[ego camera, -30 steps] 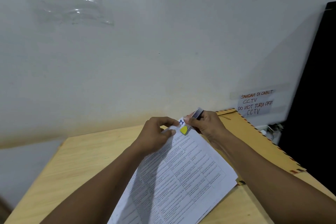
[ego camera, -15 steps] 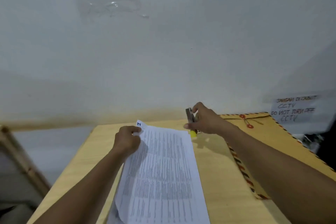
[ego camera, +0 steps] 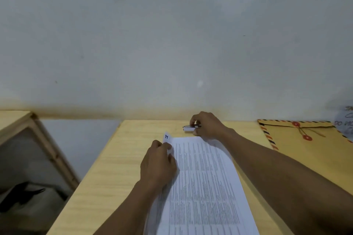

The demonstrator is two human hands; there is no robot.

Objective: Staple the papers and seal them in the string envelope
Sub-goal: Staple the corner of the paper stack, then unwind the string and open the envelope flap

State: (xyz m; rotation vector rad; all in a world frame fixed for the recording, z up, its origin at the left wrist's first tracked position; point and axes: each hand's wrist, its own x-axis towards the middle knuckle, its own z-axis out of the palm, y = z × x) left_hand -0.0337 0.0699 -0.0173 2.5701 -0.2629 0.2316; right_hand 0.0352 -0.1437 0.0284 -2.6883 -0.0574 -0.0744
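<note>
A stack of printed white papers (ego camera: pixel 204 181) lies lengthwise on the wooden table (ego camera: pixel 114 168). My left hand (ego camera: pixel 158 162) pinches the stack's far left corner, which curls up and shows a small blue mark. My right hand (ego camera: pixel 207 125) rests on the table beyond the papers, with its fingers around a small stapler (ego camera: pixel 189 128) that lies on the wood. A brown string envelope (ego camera: pixel 305 150) with red discs and a striped border lies flat at the right, its flap toward the wall.
A white wall (ego camera: pixel 172 53) rises directly behind the table. A wooden frame (ego camera: pixel 47 145) leans at the left, beyond the table's edge, with dark objects below it. A handwritten paper note (ego camera: pixel 345 122) hangs at the far right.
The stapler has left the papers' corner and moved back to the table with my right hand. The view has swung left. My left hand keeps its hold on the corner.
</note>
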